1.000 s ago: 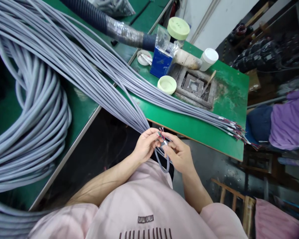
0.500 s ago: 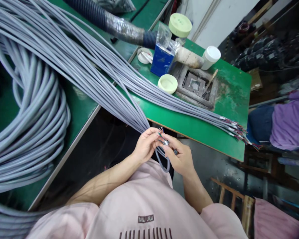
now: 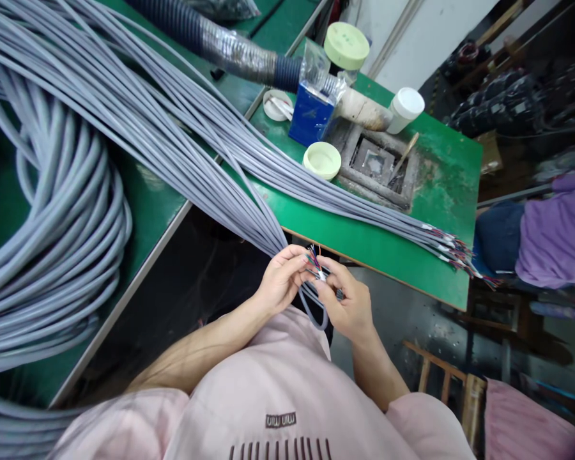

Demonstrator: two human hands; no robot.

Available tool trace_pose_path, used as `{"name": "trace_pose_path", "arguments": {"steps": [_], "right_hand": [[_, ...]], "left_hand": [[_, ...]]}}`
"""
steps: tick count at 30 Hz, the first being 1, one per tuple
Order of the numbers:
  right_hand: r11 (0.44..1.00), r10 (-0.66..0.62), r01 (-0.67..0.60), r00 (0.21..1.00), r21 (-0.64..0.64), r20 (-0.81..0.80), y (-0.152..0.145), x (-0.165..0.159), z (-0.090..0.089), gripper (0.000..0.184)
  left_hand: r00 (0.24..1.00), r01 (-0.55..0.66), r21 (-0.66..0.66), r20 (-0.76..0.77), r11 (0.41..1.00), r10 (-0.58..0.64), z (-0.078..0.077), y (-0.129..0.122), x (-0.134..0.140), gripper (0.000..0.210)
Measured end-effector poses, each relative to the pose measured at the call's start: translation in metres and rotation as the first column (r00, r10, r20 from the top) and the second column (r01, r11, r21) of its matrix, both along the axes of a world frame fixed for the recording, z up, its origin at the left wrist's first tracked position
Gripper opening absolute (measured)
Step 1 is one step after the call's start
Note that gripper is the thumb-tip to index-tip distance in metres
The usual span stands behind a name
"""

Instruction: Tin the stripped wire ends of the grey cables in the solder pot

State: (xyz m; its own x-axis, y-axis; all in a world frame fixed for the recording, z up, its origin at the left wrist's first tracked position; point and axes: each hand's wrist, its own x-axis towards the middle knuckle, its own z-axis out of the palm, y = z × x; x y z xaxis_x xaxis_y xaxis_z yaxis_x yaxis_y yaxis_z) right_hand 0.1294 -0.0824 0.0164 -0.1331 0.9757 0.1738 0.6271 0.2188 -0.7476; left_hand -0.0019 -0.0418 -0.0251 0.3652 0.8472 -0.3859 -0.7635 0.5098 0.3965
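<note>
Both of my hands meet in front of my body at the end of a grey cable, where thin coloured wires (image 3: 314, 257) fan out past a white band (image 3: 321, 275). My left hand (image 3: 282, 276) pinches some of these wires between thumb and fingers. On the other side, my right hand (image 3: 345, 295) is closed on the cable end beside the white band. A loop of grey cable (image 3: 319, 319) hangs under the hands. Behind them, a bundle of grey cables (image 3: 234, 211) runs up to the left.
More grey cables with stripped ends (image 3: 453, 246) lie across the green table (image 3: 421, 281). Behind them are a soldering pot (image 3: 376, 163), a pale lid (image 3: 322, 160), a blue box (image 3: 311, 115), a white jar (image 3: 406, 110) and an exhaust hose (image 3: 239, 54). A co-worker's purple sleeve (image 3: 558, 230) shows at right.
The coloured wires are more spread and visible now, an orange one standing apart. My right-hand fingers have shifted slightly away from the wire tips; my left hand keeps its pinch.
</note>
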Motion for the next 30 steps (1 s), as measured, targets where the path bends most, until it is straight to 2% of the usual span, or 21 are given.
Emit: {"name": "trace_pose_path", "arguments": {"steps": [8, 14, 18, 25, 30], "right_hand": [[0.991, 0.044, -0.052, 0.997, 0.120, 0.067, -0.0045, -0.0005, -0.0004, 0.044], [0.984, 0.072, -0.083, 0.995, 0.156, 0.075, -0.0046, -0.0007, 0.0011, 0.047], [0.989, 0.066, -0.073, 0.996, 0.125, 0.059, -0.0045, -0.0006, 0.0019, 0.044], [1.000, 0.013, -0.013, 1.000, -0.022, -0.016, -0.0053, 0.0014, -0.0024, 0.043], [0.999, 0.040, -0.039, 0.999, 0.019, -0.028, -0.0039, 0.0015, -0.0054, 0.043]], "left_hand": [[0.999, 0.014, 0.041, 0.051, 0.999, -0.017, 0.0038, 0.0000, -0.0013, 0.025], [0.998, 0.019, 0.066, 0.053, 0.998, -0.022, 0.0062, -0.0013, -0.0028, 0.024], [0.999, 0.017, 0.065, 0.046, 0.998, -0.020, 0.0062, -0.0017, -0.0030, 0.024], [1.000, 0.013, 0.034, 0.005, 0.999, -0.013, 0.0021, -0.0013, -0.0011, 0.026], [1.000, 0.018, 0.004, 0.015, 1.000, -0.018, 0.0028, -0.0007, -0.0007, 0.024]]}}
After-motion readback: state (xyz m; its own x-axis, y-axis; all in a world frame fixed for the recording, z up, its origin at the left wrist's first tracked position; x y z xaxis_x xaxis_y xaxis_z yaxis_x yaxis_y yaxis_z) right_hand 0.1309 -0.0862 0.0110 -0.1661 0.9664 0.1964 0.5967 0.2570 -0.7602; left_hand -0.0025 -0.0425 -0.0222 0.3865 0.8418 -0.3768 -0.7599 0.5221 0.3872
